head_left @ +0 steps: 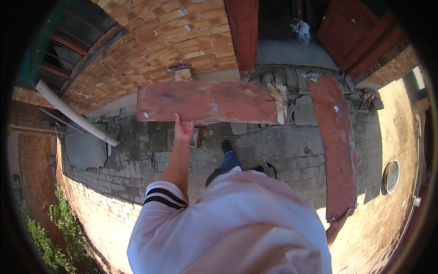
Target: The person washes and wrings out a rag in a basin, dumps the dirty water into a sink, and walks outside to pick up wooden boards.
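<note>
A long, worn red-painted board [205, 99] is held level in front of me, its paint chipped away to pale material at the right end. My left hand [184, 130] is closed on its lower edge, thumb against the near face. On my right, a second red board [336, 146] stretches away from me toward the doorway, scuffed and with a small white scrap on it. My right hand [338, 223] grips the near end of that board, with part of the hand hidden by it. The far end lies near the doorstep.
A brick wall [182, 41] and a red door post [242, 34] stand ahead. The doorway has a concrete step [292, 54]. A pale pipe [77, 112] slants down at left. Broken paving [273, 141] lies underfoot, and a round metal lid [391, 177] is at right.
</note>
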Available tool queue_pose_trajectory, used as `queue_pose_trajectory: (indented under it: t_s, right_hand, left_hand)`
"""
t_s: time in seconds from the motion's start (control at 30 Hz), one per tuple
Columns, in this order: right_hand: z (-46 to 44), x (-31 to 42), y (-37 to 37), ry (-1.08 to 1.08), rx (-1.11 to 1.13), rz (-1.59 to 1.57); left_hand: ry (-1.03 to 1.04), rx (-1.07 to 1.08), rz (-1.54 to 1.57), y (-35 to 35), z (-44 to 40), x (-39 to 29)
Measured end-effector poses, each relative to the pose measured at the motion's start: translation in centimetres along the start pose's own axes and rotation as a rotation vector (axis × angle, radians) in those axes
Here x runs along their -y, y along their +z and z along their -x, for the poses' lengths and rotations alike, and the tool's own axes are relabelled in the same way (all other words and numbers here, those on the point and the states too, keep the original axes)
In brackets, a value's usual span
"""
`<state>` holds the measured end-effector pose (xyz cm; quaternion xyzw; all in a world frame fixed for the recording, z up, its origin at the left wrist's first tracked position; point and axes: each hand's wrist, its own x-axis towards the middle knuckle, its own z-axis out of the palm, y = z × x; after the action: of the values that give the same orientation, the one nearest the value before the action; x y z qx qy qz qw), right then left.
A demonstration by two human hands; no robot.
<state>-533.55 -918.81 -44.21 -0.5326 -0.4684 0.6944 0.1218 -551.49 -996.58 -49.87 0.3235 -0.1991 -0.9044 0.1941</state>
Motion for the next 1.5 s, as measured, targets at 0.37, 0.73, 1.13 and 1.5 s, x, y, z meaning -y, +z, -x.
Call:
queue_pose_trajectory:
  t_s: [0.37, 0.73, 1.13, 1.5]
  right_hand:
    - [0.9, 1.0, 2.6, -0.011, -0.013, 0.007]
    - [0.4, -3.3, 3.4, -0.390, -0.292, 0.969]
    - [2.2, -6.3, 0.9, -0.376, -0.201, 1.163]
    - [1.7, -7.0, 4.0, -0.448, -0.105, 0.915]
  left_hand:
    - [-0.012, 0.163, 0.064, 3.8, 2.5, 1.7]
    - [-0.058, 0.241, 0.199, 6.3, 4.0, 6.2]
    - [-0.106, 0.343, 0.292, 7.5, 6.4, 7.6]
    - [-0.124, 0.390, 0.324, 6.7, 7.2, 7.6]
